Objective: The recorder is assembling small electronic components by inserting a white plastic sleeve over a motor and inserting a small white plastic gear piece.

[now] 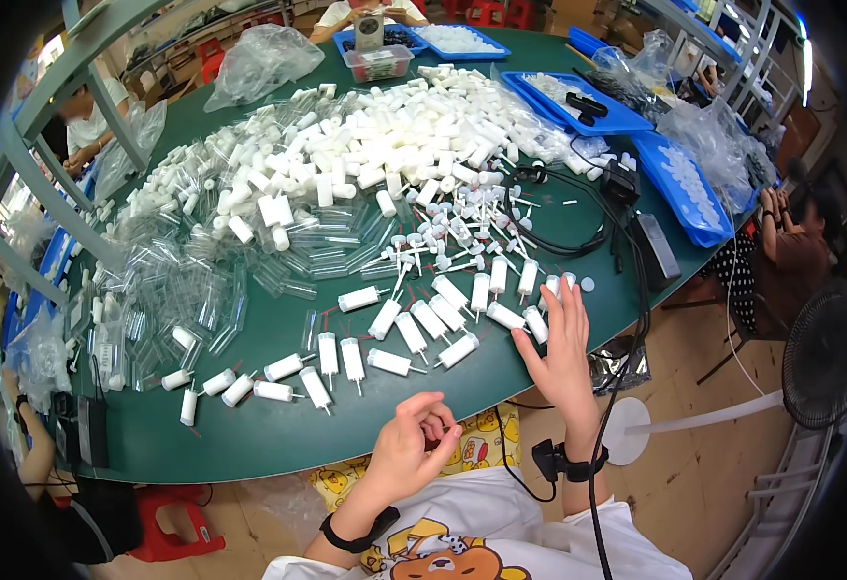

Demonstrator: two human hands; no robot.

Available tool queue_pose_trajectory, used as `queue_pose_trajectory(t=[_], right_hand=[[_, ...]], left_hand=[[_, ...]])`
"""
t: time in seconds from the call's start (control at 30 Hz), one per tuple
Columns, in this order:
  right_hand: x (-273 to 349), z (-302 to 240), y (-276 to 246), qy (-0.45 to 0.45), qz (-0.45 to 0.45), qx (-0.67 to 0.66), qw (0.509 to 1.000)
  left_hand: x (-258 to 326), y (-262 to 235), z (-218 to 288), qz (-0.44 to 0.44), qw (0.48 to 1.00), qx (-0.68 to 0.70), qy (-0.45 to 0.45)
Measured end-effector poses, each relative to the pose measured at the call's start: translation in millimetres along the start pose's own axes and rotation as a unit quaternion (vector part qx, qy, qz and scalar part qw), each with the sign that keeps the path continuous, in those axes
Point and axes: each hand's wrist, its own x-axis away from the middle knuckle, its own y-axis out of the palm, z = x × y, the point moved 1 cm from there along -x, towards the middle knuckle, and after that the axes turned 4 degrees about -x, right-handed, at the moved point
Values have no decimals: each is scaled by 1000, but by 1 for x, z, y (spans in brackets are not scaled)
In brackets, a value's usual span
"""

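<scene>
My right hand point(560, 356) reaches over the right part of the table with its fingers stretched out and apart. Its fingertips are over or against a few white cylinders point(536, 324) with clear end caps and thin stems; whether they press on them I cannot tell. My left hand point(412, 443) hovers at the table's near edge, fingers curled in toward the thumb, with nothing visible in them. Several more such capped cylinders point(411, 333) lie in a loose band in front of my hands. Beyond them lies a cluster of small white stemmed caps point(443, 232).
A large heap of white cylinders point(375, 135) and clear tubes point(167, 280) covers much of the green table point(278, 435). Black cables point(578, 246) run down past my right arm. Blue trays point(679, 184) stand at the right. A fan point(819, 358) and other people are nearby.
</scene>
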Motion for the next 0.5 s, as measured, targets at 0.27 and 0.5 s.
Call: queue_pose_trajectory(t=[0.27, 0.5], right_hand=[[-6, 0, 9, -3, 26, 13, 1000], [-5, -3, 9, 3, 27, 23, 999]], left_hand=[[0, -1, 3, -2, 1000, -12, -11], [1, 0, 1, 15, 1000, 8, -12]])
